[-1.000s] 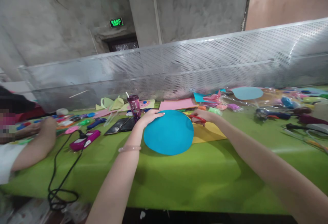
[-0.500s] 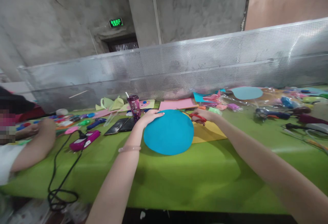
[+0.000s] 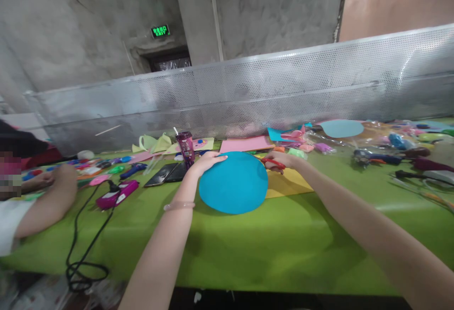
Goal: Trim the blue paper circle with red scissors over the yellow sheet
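Note:
A round piece of blue paper point(image 3: 234, 184) is held up over the green table by my left hand point(image 3: 208, 161). That hand is closed on its upper left edge, thumb lying on the front. My right hand point(image 3: 280, 159) is wrapped round the handles of red scissors point(image 3: 275, 163) at the paper's upper right edge. The blades are mostly hidden behind the paper. Yellow paper point(image 3: 289, 183) lies on the table below and beyond my right hand.
A purple cup with a straw point(image 3: 185, 146) stands behind my left hand, beside a black phone-like item point(image 3: 162, 174). Left are a magenta power strip point(image 3: 118, 194) and a co-worker's arm point(image 3: 53, 201). A glue gun point(image 3: 379, 157) lies right. A perforated metal screen point(image 3: 248, 94) borders the table's back.
The scissors have shifted slightly, and their blades, apart earlier at the paper's edge, now look closed up. My left hand and the blue paper have barely moved.

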Demonstrator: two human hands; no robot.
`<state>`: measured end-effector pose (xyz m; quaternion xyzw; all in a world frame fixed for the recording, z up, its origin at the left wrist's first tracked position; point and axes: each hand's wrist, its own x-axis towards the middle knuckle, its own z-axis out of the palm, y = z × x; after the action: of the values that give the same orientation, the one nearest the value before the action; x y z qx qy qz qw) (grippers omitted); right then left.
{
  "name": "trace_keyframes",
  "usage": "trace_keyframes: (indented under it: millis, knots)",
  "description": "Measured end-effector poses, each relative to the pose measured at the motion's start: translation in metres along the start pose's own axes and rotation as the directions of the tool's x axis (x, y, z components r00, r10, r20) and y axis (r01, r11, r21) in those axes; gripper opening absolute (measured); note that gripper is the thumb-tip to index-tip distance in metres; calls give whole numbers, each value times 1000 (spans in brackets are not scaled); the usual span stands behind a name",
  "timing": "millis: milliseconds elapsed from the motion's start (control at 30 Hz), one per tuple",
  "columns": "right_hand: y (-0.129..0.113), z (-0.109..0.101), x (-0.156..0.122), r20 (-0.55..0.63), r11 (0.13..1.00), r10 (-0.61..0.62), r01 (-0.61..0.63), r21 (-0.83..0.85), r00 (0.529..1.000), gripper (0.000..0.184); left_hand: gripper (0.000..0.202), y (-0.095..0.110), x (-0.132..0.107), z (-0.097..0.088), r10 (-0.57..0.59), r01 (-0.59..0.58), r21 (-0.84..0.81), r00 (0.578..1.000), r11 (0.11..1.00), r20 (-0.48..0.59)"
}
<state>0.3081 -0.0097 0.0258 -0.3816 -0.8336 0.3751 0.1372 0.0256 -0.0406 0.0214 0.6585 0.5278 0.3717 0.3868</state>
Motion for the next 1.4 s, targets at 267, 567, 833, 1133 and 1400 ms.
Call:
trace_keyframes:
  millis: [267,567,833,1133,1400]
  knots:
    - [0,0,-1,-10,999,-11,11,-33,1000,11,43,-2,3,-1,0,0,20,1000,1000,-1]
    - [8,-2,3,-19,996,1,-2,-85,1000,11,43,-3,3,-1,13,-13,32,1000,999,-1]
    - [5,-2,1,-15,990,-23,21,-140,1000,15,42,-4,3,-1,24,-24,48,1000,999,-1]
    - [8,-4,1,11,990,-54,55,-131,998,15,42,-3,2,-1,38,-38,47,999,998,6]
    - [3,-3,0,-50,994,33,-38,-104,998,16,43,-5,5,1,19,-21,57,999,998,34]
